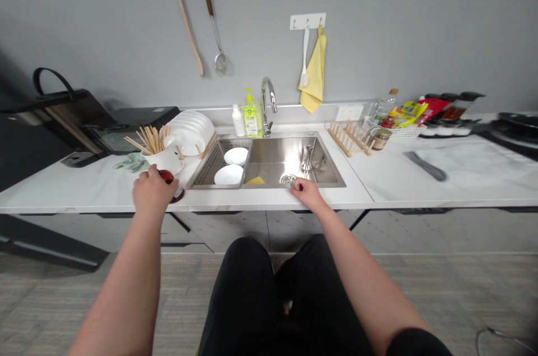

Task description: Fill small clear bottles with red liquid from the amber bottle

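Our left hand (pixel 150 192) grips a red object (pixel 167 177); our right hand (pixel 306 193), fingers narrow, touches the near sink rim (pixel 321 185) beside the drain (pixel 288 180).

Two white bowls (pixel 229 175), one chrome faucet (pixel 266 99)

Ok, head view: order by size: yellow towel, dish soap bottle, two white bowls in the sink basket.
1. Yellow towel
2. Green dish soap bottle
3. Front white bowl, rear white bowl: look alike; nearness to camera makes it unsure.
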